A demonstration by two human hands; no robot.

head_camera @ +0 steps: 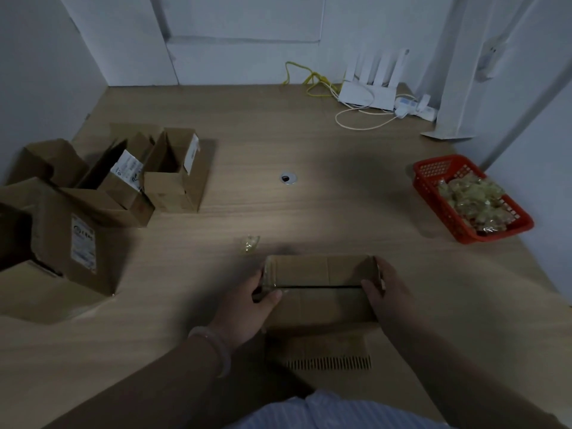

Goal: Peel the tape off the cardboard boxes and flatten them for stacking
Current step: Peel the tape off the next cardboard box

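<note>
Both ends of small brown cardboard box (318, 272) were clasped by left hand (247, 308) and right hand (388, 294), likely bracing it for flattening.

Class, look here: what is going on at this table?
A person holds a small cardboard box on the table, the left hand gripping its left end and the right hand its right end. Other opened boxes sit at the left; a red basket at the right holds crumpled tape.
</note>
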